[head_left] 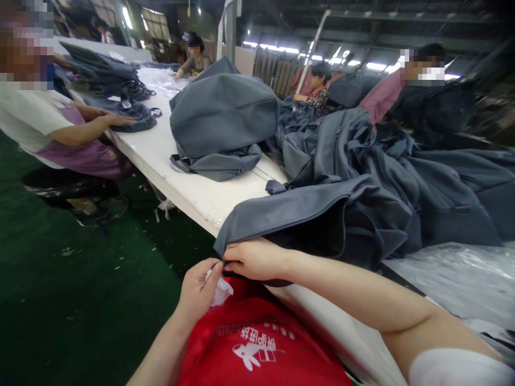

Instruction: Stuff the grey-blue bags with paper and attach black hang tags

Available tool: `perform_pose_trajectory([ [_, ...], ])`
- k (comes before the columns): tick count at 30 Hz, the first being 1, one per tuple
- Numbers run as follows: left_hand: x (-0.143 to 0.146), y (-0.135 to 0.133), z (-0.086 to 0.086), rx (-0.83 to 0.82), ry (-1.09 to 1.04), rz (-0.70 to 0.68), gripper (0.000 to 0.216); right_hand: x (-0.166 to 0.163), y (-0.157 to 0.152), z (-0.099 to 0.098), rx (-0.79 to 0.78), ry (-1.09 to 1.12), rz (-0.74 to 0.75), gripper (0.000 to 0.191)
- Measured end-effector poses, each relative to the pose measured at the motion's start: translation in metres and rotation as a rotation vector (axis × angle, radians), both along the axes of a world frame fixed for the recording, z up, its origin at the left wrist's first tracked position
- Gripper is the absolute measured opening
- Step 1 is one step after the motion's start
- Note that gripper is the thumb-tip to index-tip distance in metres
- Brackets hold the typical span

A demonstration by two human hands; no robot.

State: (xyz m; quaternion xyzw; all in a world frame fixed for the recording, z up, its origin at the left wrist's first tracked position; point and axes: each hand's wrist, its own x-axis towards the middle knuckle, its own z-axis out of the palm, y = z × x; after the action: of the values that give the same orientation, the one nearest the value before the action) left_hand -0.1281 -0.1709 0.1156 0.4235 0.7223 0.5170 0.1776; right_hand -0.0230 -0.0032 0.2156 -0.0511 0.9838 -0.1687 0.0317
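Observation:
A grey fabric bag lies over the near edge of the white table. My right hand pinches the bag's lower corner, fingers closed on the fabric. Just left of it, my left hand is closed around a small white piece, perhaps a tag or tissue, its fingertips touching the same corner. Both hands hover over my red apron.
A stuffed grey bag stands mid-table, and a heap of grey bags spreads to the right. Clear plastic sheeting lies at the near right. A seated person works at the left. Others sit behind. Green floor lies left.

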Motion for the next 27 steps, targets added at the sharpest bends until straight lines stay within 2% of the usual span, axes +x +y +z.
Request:
perform_pose_trajectory([
  [4,-0.012,0.017,-0.015,-0.061,-0.027,0.181,0.035,0.000,0.004,0.003,0.007,0.002,-0.109,0.022],
  [7,-0.016,0.033,-0.020,-0.163,0.032,0.103,0.025,0.001,0.006,0.002,0.044,-0.014,-0.195,0.027],
  [10,-0.014,0.041,-0.020,-0.159,0.020,0.052,0.024,0.001,0.005,-0.001,0.078,-0.023,-0.221,0.028],
  [16,-0.003,0.038,-0.021,-0.175,-0.246,0.045,0.026,0.001,-0.005,-0.006,0.197,0.022,-0.186,0.031],
  [21,0.020,0.033,-0.016,-0.050,0.025,0.254,0.016,-0.003,-0.019,-0.009,0.329,0.033,-0.229,0.021],
  [25,0.030,0.032,-0.013,0.032,0.155,0.265,0.016,-0.008,-0.018,-0.010,0.388,-0.002,-0.260,0.021],
  [27,0.029,0.033,-0.015,0.033,0.194,0.256,0.018,-0.009,-0.011,-0.011,0.378,-0.028,-0.229,0.021],
])
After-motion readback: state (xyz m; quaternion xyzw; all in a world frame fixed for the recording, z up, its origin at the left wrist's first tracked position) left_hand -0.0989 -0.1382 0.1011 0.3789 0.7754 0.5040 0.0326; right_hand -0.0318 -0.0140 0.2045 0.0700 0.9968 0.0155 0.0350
